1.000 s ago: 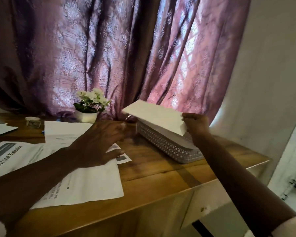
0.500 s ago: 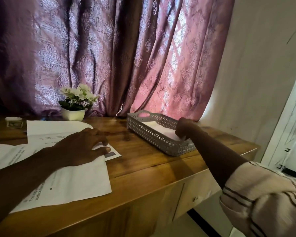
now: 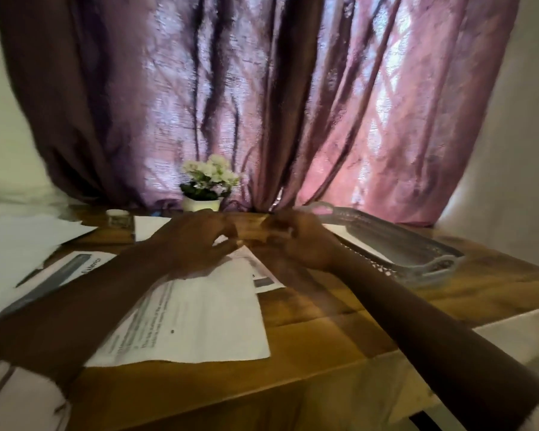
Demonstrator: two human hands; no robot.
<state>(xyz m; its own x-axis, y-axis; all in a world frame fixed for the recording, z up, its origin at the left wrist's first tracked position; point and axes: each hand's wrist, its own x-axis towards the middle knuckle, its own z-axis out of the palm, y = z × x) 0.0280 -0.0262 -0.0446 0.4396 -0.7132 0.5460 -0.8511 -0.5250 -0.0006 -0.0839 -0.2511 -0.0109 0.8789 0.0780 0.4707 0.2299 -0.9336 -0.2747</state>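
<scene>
My left hand point(image 3: 196, 241) rests with bent fingers on the top edge of a printed white sheet point(image 3: 199, 321) that lies on the wooden table point(image 3: 308, 331). My right hand point(image 3: 299, 241) hovers just right of it, over bare wood, fingers loosely curled and holding nothing that I can see. The two hands' fingertips nearly meet. To the right stands a grey perforated tray point(image 3: 427, 269) with a white paper point(image 3: 355, 244) lying flat inside. The frame is motion-blurred.
More printed sheets point(image 3: 28, 244) cover the table's left side. A small white pot of white flowers point(image 3: 204, 188) and a small jar point(image 3: 117, 217) stand at the back by the purple curtain point(image 3: 262, 104). The table's front edge runs down to the right.
My right hand let go of the white paper in the tray and came left to meet my left hand. The view swung left, so the tray now sits further right.
</scene>
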